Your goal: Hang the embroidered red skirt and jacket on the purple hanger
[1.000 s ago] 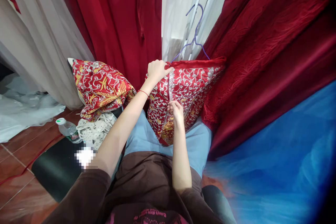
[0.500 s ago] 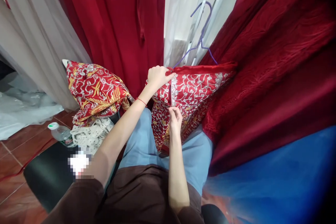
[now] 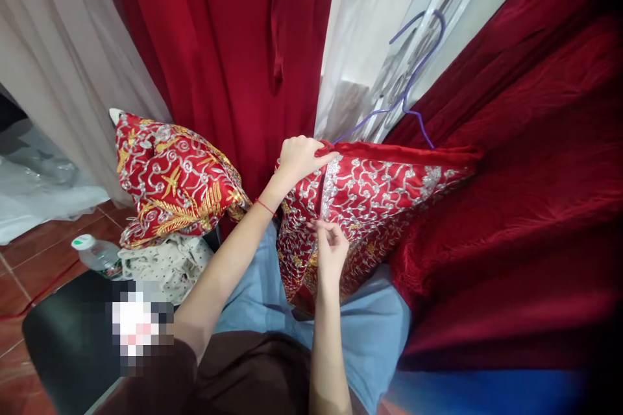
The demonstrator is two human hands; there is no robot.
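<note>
Left hand grips the top edge of an embroidered red garment on a purple hanger over the lap, while right hand, fingers curled, pinches something too small to make out.

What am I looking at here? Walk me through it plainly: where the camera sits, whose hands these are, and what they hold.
There is no machine here. The one picture comes from a camera worn on a person's head, looking forward and down, so the two bare arms reaching up from the bottom edge are that person's own.

The left hand has a closed grip on the top edge of a red embroidered garment, patterned in silver and gold, which hangs on a purple hanger. The right hand is lower down, fingers pinched at the garment's front.

The garment drapes onto the person's lap, over light blue trousers. To the left lies a second embroidered red piece, with a water bottle on the floor near it. Red curtains hang behind.
</note>
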